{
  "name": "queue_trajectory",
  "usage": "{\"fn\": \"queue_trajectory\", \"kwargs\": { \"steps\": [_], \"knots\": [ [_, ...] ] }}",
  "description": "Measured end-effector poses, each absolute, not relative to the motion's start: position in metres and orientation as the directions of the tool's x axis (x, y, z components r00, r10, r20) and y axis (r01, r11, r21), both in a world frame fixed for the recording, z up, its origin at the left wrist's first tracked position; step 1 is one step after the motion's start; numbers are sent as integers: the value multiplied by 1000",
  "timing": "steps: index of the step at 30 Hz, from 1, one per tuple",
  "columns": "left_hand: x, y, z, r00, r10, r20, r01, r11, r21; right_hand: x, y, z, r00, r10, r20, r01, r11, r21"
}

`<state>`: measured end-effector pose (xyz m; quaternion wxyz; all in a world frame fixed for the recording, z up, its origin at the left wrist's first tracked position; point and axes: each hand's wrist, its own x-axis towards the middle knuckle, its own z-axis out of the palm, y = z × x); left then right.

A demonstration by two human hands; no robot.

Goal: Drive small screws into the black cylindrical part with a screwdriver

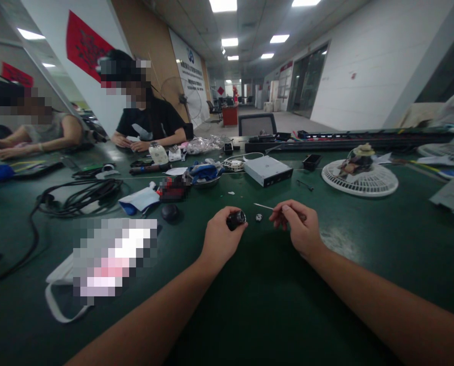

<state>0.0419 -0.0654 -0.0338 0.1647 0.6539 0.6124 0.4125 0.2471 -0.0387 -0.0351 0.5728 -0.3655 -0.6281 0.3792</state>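
Observation:
Near the middle of the green table, my left hand (222, 233) is closed round a short black cylinder (235, 220), its open ring-like end facing right. My right hand (298, 224) grips a thin screwdriver (264, 206), its metal shaft pointing left and its handle mostly hidden by my fingers. Between the two hands a small round metallic part (259, 217) lies on the table, touched by neither. The screwdriver's tip stays apart from the cylinder.
A silver disc drive (268, 170) and a white fan grille (358, 179) lie beyond my hands. At left are a black mouse (170, 212), coiled black cable (82, 195) and a blurred-out device (116, 256). Two people (150, 119) sit across the table.

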Motion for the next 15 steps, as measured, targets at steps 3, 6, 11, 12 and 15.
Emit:
{"fn": "queue_trajectory", "kwargs": {
  "steps": [3,6,11,12,15],
  "knots": [
    [42,-66,-33,-89,938,335,671,-192,717,246,-33,-38,-13,907,422,89,421,-903],
    [43,-66,-33,-78,939,334,674,-198,712,246,-30,-39,-97,929,356,176,369,-913],
    [43,-66,-33,-58,941,334,681,-207,702,244,-30,-38,-248,896,369,366,440,-820],
    [43,-66,-33,-54,941,335,683,-210,699,243,-31,-38,-287,882,374,403,465,-789],
    [42,-66,-34,-40,943,331,689,-214,692,240,-30,-40,-380,846,375,509,530,-679]
  ]
}}
